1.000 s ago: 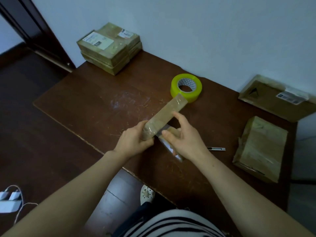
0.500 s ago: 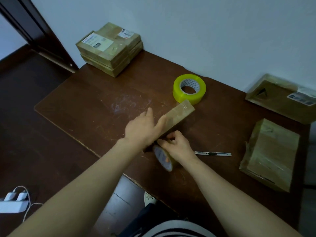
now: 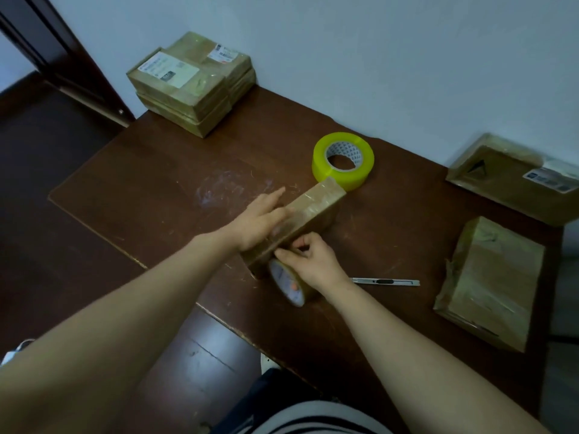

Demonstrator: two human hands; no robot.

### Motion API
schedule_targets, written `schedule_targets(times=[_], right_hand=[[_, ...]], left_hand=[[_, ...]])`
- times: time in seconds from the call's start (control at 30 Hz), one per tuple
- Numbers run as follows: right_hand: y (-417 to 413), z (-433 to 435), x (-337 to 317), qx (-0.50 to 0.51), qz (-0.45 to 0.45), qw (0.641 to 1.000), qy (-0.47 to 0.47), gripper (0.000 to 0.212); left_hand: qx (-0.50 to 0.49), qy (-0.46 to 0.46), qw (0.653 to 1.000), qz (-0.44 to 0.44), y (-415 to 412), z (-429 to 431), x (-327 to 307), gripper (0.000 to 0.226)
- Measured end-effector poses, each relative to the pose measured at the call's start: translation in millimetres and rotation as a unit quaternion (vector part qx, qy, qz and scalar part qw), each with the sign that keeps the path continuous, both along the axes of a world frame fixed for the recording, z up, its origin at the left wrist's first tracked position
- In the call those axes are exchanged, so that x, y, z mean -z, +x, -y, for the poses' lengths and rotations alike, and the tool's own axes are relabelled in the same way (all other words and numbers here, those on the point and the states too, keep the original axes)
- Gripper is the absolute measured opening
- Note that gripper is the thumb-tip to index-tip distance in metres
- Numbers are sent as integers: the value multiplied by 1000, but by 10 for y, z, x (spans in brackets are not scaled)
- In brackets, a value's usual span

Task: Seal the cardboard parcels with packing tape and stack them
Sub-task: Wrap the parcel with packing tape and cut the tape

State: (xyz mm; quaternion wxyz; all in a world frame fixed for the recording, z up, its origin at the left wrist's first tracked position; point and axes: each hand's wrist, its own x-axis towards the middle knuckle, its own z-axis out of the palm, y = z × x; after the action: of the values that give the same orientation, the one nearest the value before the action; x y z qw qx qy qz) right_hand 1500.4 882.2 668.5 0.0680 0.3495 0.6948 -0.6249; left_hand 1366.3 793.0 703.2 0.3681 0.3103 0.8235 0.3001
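The dark brown wooden table [image 3: 150, 183] is matt, scratched and scuffed whitish in the middle. The long brown cardboard parcel [image 3: 316, 203] is sheathed in glossy clear tape. The yellow-green plastic tape roll [image 3: 340, 178] is glossy. The clear tape roll [image 3: 288, 283] has a white-faced core. The slim utility knife [image 3: 385, 281] is dull silver metal.

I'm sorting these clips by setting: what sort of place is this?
Probably a home packing corner: a wooden table against a plain wall, stacked labelled parcels, a yellow tape roll.

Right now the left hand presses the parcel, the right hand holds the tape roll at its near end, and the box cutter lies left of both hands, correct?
No. The head view shows the box cutter lying right of the right hand, not left. The left hand presses the parcel; the right hand holds the tape roll.
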Motion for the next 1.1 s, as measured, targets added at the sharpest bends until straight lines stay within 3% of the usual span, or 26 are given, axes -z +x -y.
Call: schedule_targets(times=[0.1, 0.2, 0.33, 0.4, 0.47, 0.5, 0.6, 0.7, 0.77, 0.87, 0.93, 1.03, 1.1], right_hand=[[19, -2, 12, 16, 7, 999, -42, 35], [6, 20, -68, 18, 12, 998, -54, 34], [-19, -34, -359, 36, -54, 997, -39, 31], [-4, -93, -456, 51, -123, 989, -59, 20], [3, -85, -477, 18, -143, 988, -63, 27], [-12, -57, -452, 2, -136, 988, -67, 34], [-104, 44, -363, -10, -114, 992, -58, 43], [-238, 51, -306, -3, -100, 994, -38, 44], [-289, 52, -294, -20, -88, 996, -5, 45], [-266, 66, -267, -39, -78, 996, 6, 50], [-162, 69, -287, -32, -88, 996, 2, 54], [172, 52, -317, -47, -95, 992, 74, 63], [456, 93, -290, -72, -59, 988, 120, 46]], left_hand=[[23, 9, 999, -24, 109, 402, 17, 107], [-6, 60, 994, -90, 286, 633, 130, 103], [-161, 138, 974, 80, 173, 635, 278, 80], [-234, 164, 937, 203, 157, 643, 387, 68], [-307, 169, 898, 267, 204, 600, 491, 57], [-332, 163, 896, 245, 228, 568, 543, 54], [-318, 94, 943, 13, 272, 502, 610, 67], [-210, 51, 976, -22, 400, 466, 676, 124], [-109, -24, 990, -81, 529, 440, 742, 151], [-90, -33, 984, -153, 604, 457, 818, 153], [-110, -12, 983, -148, 591, 456, 822, 151], [-109, -15, 983, -148, 566, 445, 812, 151], [-106, -22, 982, -158, 561, 447, 815, 152]])
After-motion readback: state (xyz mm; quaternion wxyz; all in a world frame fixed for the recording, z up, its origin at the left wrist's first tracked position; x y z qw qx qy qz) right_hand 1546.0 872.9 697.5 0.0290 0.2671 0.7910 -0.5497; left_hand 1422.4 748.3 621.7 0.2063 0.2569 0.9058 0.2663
